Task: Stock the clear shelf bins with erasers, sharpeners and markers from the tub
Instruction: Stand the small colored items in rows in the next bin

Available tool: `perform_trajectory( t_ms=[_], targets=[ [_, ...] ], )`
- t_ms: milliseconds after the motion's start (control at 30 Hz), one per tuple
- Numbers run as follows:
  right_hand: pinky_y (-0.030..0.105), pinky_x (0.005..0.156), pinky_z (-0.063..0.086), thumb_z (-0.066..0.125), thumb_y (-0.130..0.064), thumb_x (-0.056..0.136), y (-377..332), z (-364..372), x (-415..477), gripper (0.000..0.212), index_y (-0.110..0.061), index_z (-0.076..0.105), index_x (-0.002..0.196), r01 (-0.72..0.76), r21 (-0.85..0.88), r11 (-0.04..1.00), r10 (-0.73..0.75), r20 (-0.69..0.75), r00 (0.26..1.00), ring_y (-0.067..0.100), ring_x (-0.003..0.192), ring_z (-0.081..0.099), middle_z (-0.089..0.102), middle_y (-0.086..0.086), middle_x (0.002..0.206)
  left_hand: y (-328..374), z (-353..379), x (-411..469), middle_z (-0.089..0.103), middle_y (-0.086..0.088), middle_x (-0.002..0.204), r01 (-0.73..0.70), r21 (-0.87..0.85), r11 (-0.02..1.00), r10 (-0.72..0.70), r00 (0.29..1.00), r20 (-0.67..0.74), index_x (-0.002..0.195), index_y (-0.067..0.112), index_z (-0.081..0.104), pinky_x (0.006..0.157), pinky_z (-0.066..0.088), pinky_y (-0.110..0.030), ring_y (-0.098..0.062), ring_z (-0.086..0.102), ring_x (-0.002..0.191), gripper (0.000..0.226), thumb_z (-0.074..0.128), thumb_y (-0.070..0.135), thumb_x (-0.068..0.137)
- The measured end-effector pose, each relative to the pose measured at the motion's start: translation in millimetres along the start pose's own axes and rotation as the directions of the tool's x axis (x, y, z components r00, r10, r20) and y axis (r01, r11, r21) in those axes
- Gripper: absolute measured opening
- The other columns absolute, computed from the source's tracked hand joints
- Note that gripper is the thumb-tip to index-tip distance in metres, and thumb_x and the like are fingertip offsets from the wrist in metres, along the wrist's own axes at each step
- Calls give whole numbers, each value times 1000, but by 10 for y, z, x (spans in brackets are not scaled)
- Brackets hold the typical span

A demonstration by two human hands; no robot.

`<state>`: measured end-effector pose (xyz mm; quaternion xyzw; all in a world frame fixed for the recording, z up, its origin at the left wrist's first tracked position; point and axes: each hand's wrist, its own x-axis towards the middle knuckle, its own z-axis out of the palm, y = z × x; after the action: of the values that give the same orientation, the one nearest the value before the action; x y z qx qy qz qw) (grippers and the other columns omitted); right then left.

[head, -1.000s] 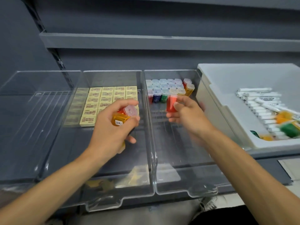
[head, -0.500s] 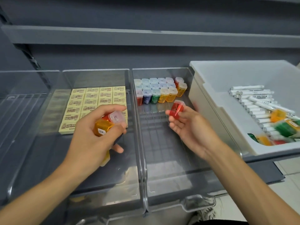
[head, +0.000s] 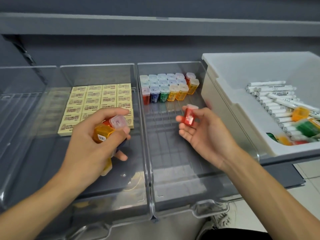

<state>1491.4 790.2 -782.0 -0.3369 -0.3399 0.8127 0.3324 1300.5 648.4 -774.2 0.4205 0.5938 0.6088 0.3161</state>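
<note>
We see the left hand [head: 90, 141] over the eraser bin [head: 135, 153], its fingers [head: 110, 112] curled tight round a handful of sharpeners [head: 102, 133]: an orange one with a barcode label, a red one with a clear cap [head: 118, 121] above it, and a yellow one [head: 107, 168] poking out below the palm. Something dark shows between the lower fingers; we cannot tell what it is. Behind this hand the erasers [head: 94, 97] lie flat in neat rows at the back of their bin.

The right hand [head: 204, 134] hovers palm up over the bare floor of the sharpener bin [head: 173, 156]. Its thumb and fingertips pinch one red sharpener [head: 189, 116], held upright with its clear cap on top, while the remaining fingers lie loosely spread beneath. That sharpener is in the air, just in front of the stocked sharpeners [head: 166, 89], which stand in rows against the back wall: red, blue, green and orange at the front.

To the right, touching that bin, sits the white tub [head: 225, 80] with white markers [head: 271, 97] piled inside and a few loose sharpeners [head: 300, 114] on top of them
</note>
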Motion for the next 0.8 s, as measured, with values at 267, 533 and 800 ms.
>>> perform_trajectory(
  t_ms=[267,533,800],
  targets=[
    [26,72,59,60,-15,95,24,12,129,14,-17,52,106,223,-536,814,-369,-181,912,14,75,61,61,8,95,32,55,-1,67,1,94,-10,21,1000,10,1000,-14,96,34,73,48,58,-33,-31,67,83,36,71,0,84],
    [39,71,59,60,-24,94,130,-54,326,37,-19,46,128,163,-896,414,-628,-151,764,15,83,68,63,2,109,0,102,16,67,-1,94,9,-28,1000,-10,1000,-28,99,32,73,49,59,-37,-28,69,85,32,66,3,88],
    [21,76,36,46,-15,100,57,96,485,41,-17,33,139,19,-965,260,-723,-182,666,12,86,52,54,-6,98,22,124,-67,66,-1,98,14,-32,999,-14,1000,9,96,37,73,51,60,-43,-31,69,84,29,73,10,86]
  ],
)
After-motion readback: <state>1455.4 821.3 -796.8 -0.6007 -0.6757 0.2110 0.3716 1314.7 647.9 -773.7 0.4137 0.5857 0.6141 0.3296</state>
